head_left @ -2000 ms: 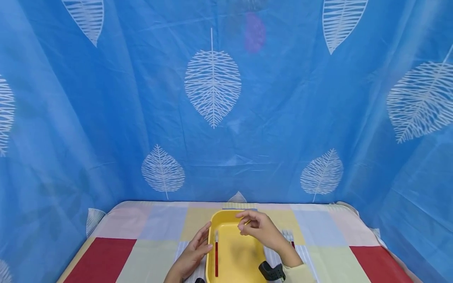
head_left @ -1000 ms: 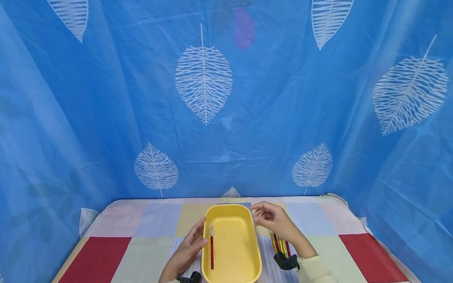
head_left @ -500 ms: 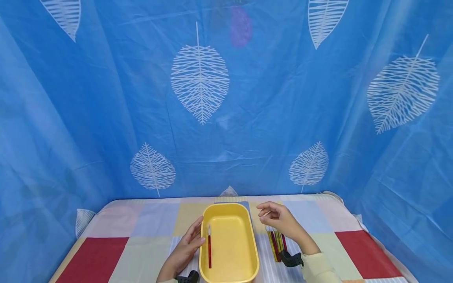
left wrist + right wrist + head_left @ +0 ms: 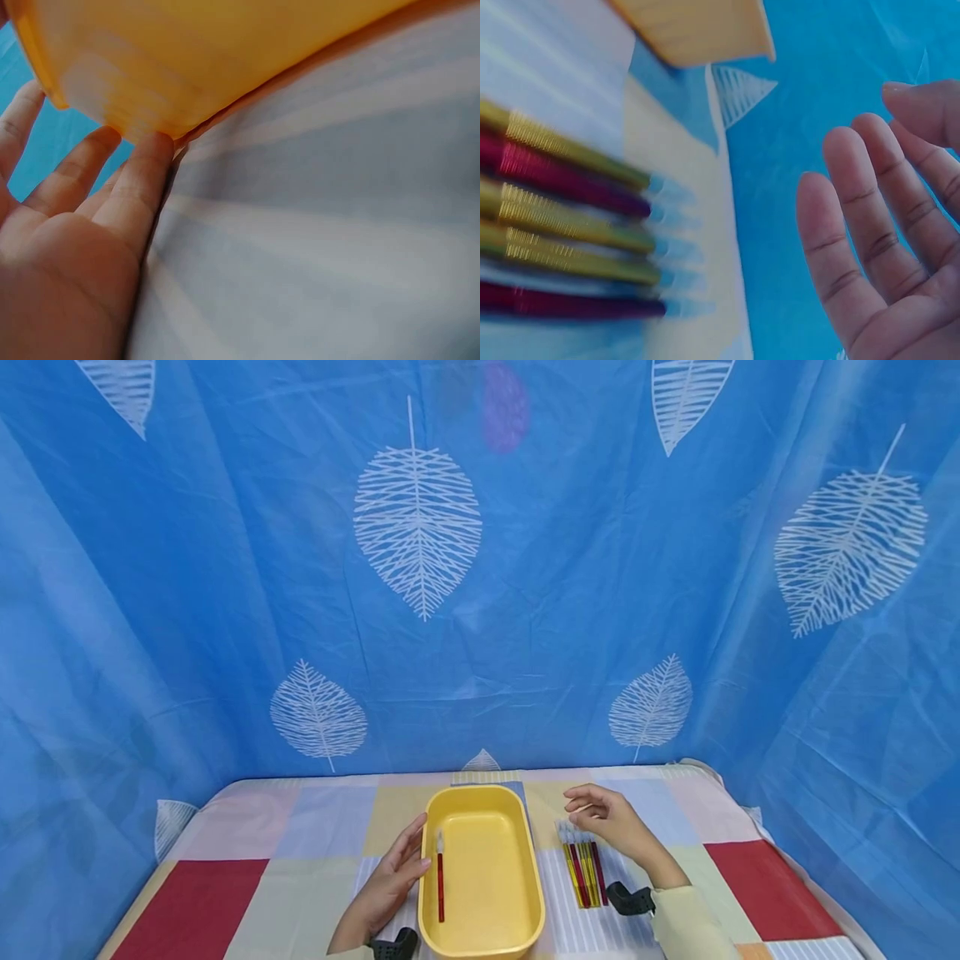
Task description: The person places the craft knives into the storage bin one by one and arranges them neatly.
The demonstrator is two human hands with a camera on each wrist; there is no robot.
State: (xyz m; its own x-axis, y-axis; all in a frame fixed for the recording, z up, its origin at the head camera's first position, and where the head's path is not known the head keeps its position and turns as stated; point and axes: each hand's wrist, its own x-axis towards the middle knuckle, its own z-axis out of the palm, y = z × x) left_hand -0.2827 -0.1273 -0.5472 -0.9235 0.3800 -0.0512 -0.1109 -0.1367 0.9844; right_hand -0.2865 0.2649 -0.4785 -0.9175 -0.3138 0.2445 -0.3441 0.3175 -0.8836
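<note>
In the head view, my left hand [image 4: 390,881] lies against the left side of a yellow plastic tray [image 4: 480,872]. Its thumb meets the rim, and in the left wrist view the extended fingers [image 4: 146,180] touch the outer wall. Inside the tray, along its left wall, lies one red paintbrush [image 4: 441,885] with a pale tip. My right hand [image 4: 611,822] hovers with nothing in it, fingers loosely bent, just beyond a row of red and gold paintbrushes [image 4: 583,872]. Their pale tips, blurred in the right wrist view, point away from me.
A checked cloth [image 4: 315,893] covers the table. Something flat and blue [image 4: 517,789] shows behind the tray. A blue curtain [image 4: 540,568] with white leaf prints hangs at the back and sides. Black wrist bands [image 4: 630,900] sit on both wrists.
My right hand has moved from over the tray to the right, above the brushes' far ends, uncovering them. My left hand stays at the tray, and the brush inside lies as before.
</note>
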